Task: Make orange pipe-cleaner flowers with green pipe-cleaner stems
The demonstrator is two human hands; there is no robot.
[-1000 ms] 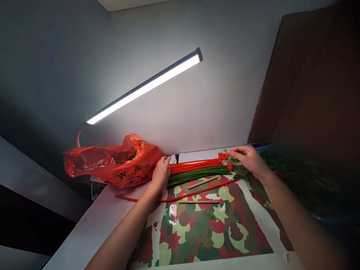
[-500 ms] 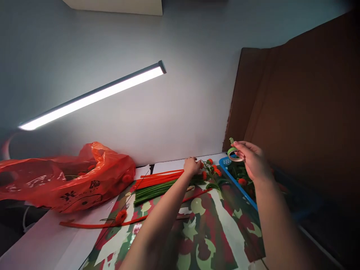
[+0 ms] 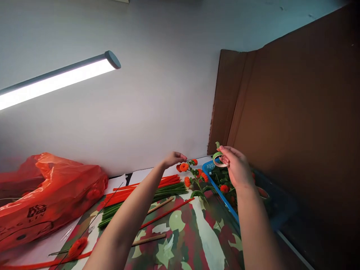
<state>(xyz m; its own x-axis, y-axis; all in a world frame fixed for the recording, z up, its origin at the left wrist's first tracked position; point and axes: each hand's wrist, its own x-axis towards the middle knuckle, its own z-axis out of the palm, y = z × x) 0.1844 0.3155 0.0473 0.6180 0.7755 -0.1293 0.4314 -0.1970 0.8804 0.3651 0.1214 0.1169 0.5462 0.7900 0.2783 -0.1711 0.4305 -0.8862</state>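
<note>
My right hand (image 3: 236,165) is raised above a blue tray (image 3: 222,193) and pinches a small roll of green tape (image 3: 218,159). My left hand (image 3: 173,158) is lifted near the wall with its fingers curled, right beside an orange pipe-cleaner flower sprig (image 3: 194,176); whether it grips the stem is unclear. Bundles of red pipe cleaners (image 3: 132,191) and green pipe cleaners (image 3: 129,204) lie on the patterned mat (image 3: 191,232) below my left arm.
An orange plastic bag (image 3: 42,202) lies at the left. A lit bar lamp (image 3: 56,80) hangs over it. Brown cardboard (image 3: 295,112) stands along the right. Wooden sticks (image 3: 149,238) and a loose red pipe cleaner (image 3: 165,213) rest on the mat.
The view swung right. My right hand lifted the tape roll off the table. My left hand moved from the pipe-cleaner ends over to the flower sprig and rose.
</note>
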